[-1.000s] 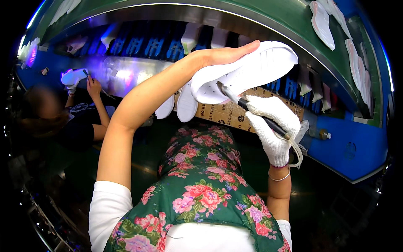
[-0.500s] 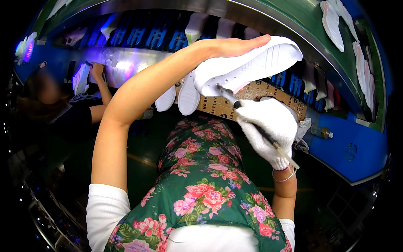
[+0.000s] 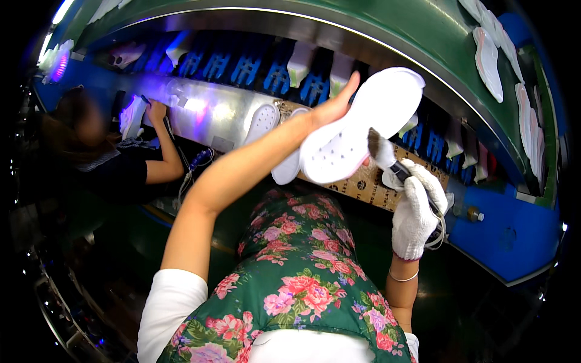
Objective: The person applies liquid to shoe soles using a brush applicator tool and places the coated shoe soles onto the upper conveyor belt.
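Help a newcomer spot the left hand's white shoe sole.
Below the green metal-edged shelf, find the bare left hand. It holds a white foot-shaped shoe sole; unlike pale soles lying nearby, this one is raised beside a dark-bristled brush.

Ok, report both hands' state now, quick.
Left hand: bare, holding the white shoe sole.
Right hand: gloved, closed around the brush.
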Tool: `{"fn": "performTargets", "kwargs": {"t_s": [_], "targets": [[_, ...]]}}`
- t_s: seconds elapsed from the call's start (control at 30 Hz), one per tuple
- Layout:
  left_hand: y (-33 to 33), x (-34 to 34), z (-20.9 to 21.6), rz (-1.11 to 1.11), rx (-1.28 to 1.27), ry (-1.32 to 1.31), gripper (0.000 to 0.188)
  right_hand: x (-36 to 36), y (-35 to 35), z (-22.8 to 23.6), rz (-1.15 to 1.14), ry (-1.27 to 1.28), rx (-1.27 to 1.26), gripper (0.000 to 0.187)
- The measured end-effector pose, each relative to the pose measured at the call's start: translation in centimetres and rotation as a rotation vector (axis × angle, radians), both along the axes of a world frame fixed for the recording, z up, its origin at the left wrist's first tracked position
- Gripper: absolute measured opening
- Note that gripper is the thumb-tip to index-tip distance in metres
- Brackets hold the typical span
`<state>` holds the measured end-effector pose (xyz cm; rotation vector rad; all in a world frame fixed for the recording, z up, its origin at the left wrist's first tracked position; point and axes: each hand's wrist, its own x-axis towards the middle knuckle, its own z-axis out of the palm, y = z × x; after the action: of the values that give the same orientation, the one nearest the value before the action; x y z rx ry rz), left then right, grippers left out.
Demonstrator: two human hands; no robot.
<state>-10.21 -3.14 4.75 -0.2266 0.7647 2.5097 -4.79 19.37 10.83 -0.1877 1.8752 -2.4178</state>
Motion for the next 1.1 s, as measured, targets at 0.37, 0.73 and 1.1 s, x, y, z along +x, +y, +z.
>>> {"fn": "performTargets", "kwargs": {"t_s": [0.37,0.73,1.1], "targets": [[3.8,7.8,-3.7,0.070,-0.196,0.006,0.048,-2.1,-0.4,1.1,0.249,0.446,0.534,0.019],[2.0,10.8,-1.6,0.243,0.405,0.114,0.093,1.1,-1.1,1.7,0.297,0.646,0.583,0.020],[5.9,11.4,-1.4,0.344,0.292,0.109,0.103,0.9,-1.6,3.5,0.135,0.704,0.510,0.018]]}}
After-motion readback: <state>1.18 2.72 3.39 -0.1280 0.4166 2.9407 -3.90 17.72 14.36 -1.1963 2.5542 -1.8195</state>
